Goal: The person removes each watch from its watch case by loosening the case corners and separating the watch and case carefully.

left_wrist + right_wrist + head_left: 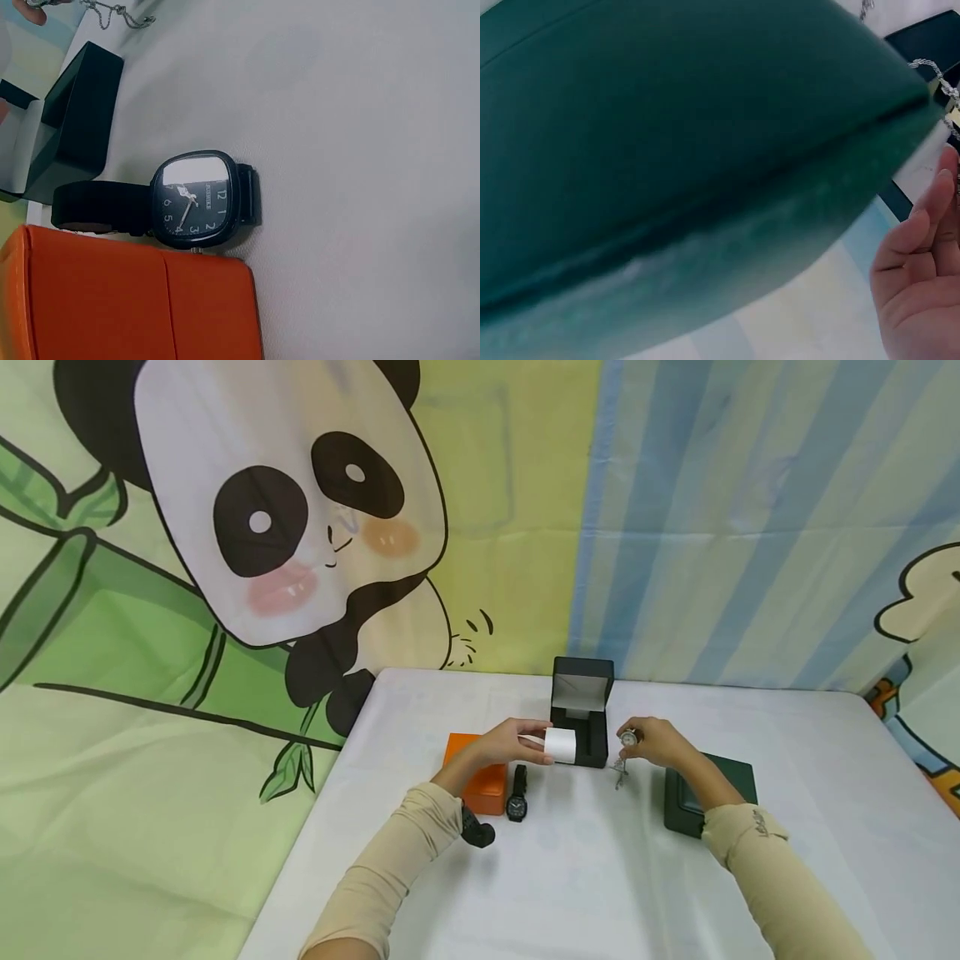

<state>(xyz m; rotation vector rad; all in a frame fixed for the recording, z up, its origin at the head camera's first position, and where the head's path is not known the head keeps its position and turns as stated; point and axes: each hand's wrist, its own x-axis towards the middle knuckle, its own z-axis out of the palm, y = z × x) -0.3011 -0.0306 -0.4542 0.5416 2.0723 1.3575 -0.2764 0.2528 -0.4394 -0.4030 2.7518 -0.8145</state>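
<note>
In the head view my left hand (513, 742) grips a small white watch cushion (561, 746) in front of an open black watch box (582, 683). To the right of that box, my right hand (658, 741) pinches a silver wristwatch (628, 738) by its round case, and its thin chain-like bracelet (619, 770) dangles. The right wrist view shows part of the right hand (922, 285) beside the silver chain (939, 75); the watch case is mostly hidden there. A black square-faced watch (196, 199) lies below the left hand, next to an orange box (135, 292).
A closed dark green box (731, 777) stands under the right forearm and fills much of the right wrist view. Another black object (477, 831), partly covered by the left sleeve, lies near the orange box. A printed panda cloth (300, 510) hangs behind the white table (585, 877).
</note>
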